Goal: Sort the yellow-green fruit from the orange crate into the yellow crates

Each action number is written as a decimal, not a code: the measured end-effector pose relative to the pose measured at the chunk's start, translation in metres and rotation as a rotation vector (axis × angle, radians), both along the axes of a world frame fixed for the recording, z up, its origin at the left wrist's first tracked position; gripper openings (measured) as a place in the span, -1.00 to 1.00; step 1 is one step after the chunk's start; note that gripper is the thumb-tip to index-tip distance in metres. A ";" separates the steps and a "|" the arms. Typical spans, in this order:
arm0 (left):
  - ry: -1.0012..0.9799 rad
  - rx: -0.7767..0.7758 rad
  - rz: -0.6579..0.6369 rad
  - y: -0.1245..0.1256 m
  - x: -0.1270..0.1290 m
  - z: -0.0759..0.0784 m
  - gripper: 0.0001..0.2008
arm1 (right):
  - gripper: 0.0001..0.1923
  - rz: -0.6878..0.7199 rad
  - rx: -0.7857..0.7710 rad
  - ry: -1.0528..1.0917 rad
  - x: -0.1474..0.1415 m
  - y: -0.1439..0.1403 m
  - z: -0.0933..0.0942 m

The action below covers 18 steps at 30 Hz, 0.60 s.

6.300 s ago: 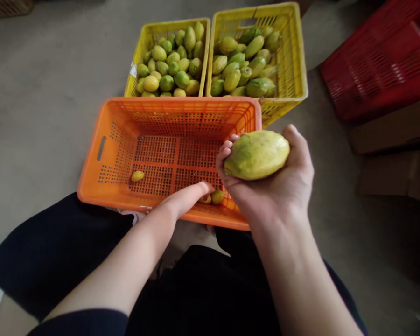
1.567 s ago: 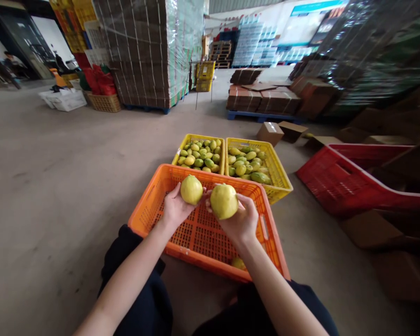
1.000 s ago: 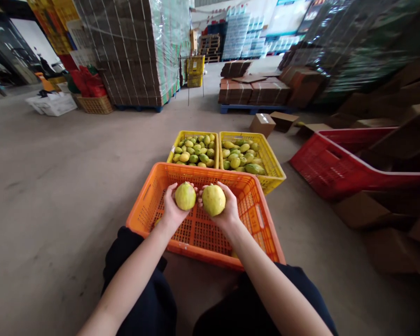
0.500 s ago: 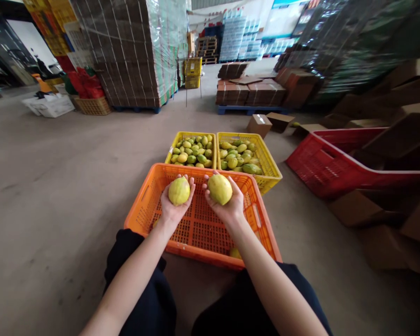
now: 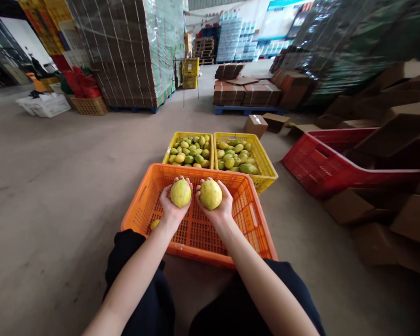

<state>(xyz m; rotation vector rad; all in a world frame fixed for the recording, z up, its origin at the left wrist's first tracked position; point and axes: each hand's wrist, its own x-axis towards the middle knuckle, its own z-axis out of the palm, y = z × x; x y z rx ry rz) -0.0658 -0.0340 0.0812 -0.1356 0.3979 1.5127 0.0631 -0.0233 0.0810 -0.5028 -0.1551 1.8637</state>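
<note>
My left hand (image 5: 174,205) cradles a yellow-green papaya (image 5: 180,193) from below, its fingers curled up around the far side. Close beside it, my right hand (image 5: 221,205) holds another roundish yellow papaya (image 5: 210,194) the same way. Both fruits are above an orange plastic crate (image 5: 247,238) with a slotted floor, and a small gap separates them. Part of one more yellow papaya (image 5: 154,224) shows inside that crate, by my left forearm. Behind it stand two yellow crates, the left one (image 5: 213,151) and the right one (image 5: 268,161), both holding many green and yellow papayas.
To the right sits a red crate (image 5: 308,163) with cardboard in it, and open cardboard boxes (image 5: 353,205) lie around it. Farther back are flattened cartons on a blue pallet (image 5: 236,110) and a tall wrapped stack (image 5: 115,51). My knees flank the orange crate's near side.
My right hand has moved left with its papaya, nearer to the left one. My left hand has barely shifted. The papaya by my left forearm shows more; one under my right forearm is now hidden.
</note>
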 end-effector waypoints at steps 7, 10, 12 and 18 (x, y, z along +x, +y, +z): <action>0.032 -0.038 0.030 0.000 0.003 0.000 -0.64 | -0.70 -0.097 -0.192 -0.044 -0.004 0.003 -0.005; 0.057 -0.134 0.039 0.001 0.004 0.001 -0.64 | -0.77 -0.120 -0.286 -0.103 -0.007 0.004 -0.005; 0.066 -0.214 0.038 0.002 0.005 0.001 -0.64 | -0.79 -0.108 -0.345 -0.122 -0.007 0.005 -0.005; 0.060 -0.245 0.003 0.005 0.007 -0.001 -0.69 | -0.81 -0.108 -0.337 -0.116 -0.006 0.008 -0.014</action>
